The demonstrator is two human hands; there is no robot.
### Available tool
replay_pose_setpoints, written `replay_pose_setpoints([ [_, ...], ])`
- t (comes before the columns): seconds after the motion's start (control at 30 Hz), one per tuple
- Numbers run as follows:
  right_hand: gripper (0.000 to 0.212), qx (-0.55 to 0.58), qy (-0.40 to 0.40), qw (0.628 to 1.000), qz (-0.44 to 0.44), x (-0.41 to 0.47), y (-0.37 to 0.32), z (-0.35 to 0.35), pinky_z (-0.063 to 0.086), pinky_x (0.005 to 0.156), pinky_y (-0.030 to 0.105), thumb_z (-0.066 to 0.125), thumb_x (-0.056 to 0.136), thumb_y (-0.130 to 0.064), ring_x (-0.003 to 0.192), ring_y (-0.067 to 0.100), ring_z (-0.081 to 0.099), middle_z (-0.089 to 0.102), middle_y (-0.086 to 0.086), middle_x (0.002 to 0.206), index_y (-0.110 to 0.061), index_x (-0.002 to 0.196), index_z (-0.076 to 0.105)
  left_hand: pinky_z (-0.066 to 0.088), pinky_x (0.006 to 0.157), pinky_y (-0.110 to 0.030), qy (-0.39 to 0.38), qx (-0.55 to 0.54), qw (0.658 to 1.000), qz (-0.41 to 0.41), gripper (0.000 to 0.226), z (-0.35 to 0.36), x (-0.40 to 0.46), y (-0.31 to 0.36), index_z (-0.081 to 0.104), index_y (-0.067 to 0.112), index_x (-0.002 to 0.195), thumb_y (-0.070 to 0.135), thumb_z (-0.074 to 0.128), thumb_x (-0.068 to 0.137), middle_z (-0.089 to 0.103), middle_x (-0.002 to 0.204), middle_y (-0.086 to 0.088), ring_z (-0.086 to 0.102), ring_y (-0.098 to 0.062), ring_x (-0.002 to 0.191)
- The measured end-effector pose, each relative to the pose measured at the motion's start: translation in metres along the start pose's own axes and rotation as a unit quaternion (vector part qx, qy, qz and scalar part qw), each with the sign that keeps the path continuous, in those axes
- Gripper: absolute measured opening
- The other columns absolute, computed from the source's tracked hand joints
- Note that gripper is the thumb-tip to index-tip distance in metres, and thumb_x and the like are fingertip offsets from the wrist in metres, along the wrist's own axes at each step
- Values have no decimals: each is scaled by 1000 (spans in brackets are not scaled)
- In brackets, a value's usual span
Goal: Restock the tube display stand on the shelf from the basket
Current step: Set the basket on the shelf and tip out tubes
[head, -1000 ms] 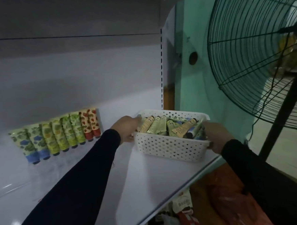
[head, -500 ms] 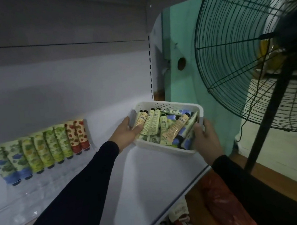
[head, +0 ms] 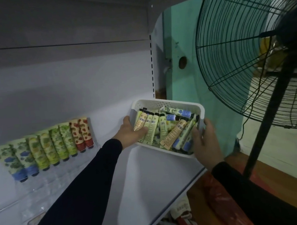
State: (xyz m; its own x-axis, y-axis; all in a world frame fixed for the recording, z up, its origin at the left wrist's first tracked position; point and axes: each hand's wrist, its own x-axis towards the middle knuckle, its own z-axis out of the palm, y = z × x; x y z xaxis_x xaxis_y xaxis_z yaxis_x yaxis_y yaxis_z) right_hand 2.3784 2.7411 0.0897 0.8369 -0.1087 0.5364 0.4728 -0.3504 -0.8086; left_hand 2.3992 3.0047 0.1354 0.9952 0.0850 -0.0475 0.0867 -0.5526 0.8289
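Basket (head: 168,105): white plastic, rectangular with rounded corners, walls pierced by rows of small holes; right of centre in the frame, tilted toward the camera, sitting at the right end of the shelf.
Tubes in basket (head: 165,128): a loose heap of soft squeeze tubes — cream, pale green and peach bodies, some with barcodes facing up, several with blue ends, black caps.
Left hand (head: 130,134): at the basket's left wall, thumb outside the rim, fingers curled over the edge onto the nearest cream tubes; whether it clasps the wall or a tube I cannot tell.
Right hand (head: 206,141): wrapped round the basket's right near corner, fingers inside the rim, thumb on the outer wall — clamped on the basket.
Sleeves (head: 82,186): dark, matte fabric on both forearms.
Display stand (head: 48,177): clear, glossy plastic, stepped, at the left of the frame on the shelf.
Tubes on stand (head: 49,146): one row leaning back against the wall, caps down; blue-ended at left, green and yellow in the middle, two red at the right.
Shelf (head: 149,179): smooth white sheet metal, faintly shiny, with a slotted upright at the back wall.
Fan (head: 237,52): round black wire cage on a dark pole, filling the upper right.
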Motion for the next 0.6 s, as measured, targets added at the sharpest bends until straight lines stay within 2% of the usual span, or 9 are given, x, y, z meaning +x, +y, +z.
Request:
replay_pose_setpoints([
  [0.1, 31, -8, 16, 999, -43, -7, -5, 4, 46, 95, 41, 40, 97, -35, 111, 19, 51, 50, 0, 117, -20, 124, 44, 44, 106, -46, 11, 2, 1000, -6, 122, 3, -1, 6, 14, 30, 144, 82, 72, 49, 39, 148, -9, 48, -27, 128],
  [0.17, 28, -20, 20, 997, -66, -11, -7, 7, 41, 94, 31, 41, 98, -25, 108, 15, 46, 45, -2, 114, -15, 124, 44, 33, 114, -44, 24, 25, 999, -6, 115, 9, -6, 11, 3, 22, 151, 68, 71, 70, 21, 157, -11, 32, -30, 140],
  [0.23, 25, -37, 22, 996, -76, -13, -8, 9, 38, 93, 26, 42, 100, -18, 107, 14, 44, 43, -1, 114, -11, 124, 43, 28, 116, -44, 44, 35, 998, -11, 109, 14, -4, 10, -2, 15, 153, 58, 68, 81, 11, 160, -12, 22, -30, 145],
  [0.43, 29, -52, 22, 996, -62, -14, -7, 16, 38, 92, 27, 37, 101, -15, 106, 13, 41, 41, 4, 118, -4, 128, 38, 30, 112, -43, 56, 33, 998, -10, 100, 14, 1, 10, 9, 15, 154, 61, 63, 84, 18, 156, -12, 26, -30, 142],
  [0.53, 35, -52, 21, 995, -81, -19, -8, 16, 36, 94, 23, 37, 101, -15, 108, 13, 41, 41, 6, 121, -1, 133, 35, 40, 108, -43, 53, 16, 998, -11, 89, 8, 0, 10, 23, 14, 147, 64, 60, 83, 35, 148, -13, 42, -30, 132],
  [0.6, 42, -62, 15, 994, -86, -23, -8, 17, 33, 94, 16, 36, 100, -21, 111, 13, 40, 40, 9, 125, 1, 136, 33, 42, 106, -46, 40, -2, 999, -20, 86, 4, 0, 9, 25, 13, 144, 65, 57, 84, 42, 145, -13, 48, -30, 127],
])
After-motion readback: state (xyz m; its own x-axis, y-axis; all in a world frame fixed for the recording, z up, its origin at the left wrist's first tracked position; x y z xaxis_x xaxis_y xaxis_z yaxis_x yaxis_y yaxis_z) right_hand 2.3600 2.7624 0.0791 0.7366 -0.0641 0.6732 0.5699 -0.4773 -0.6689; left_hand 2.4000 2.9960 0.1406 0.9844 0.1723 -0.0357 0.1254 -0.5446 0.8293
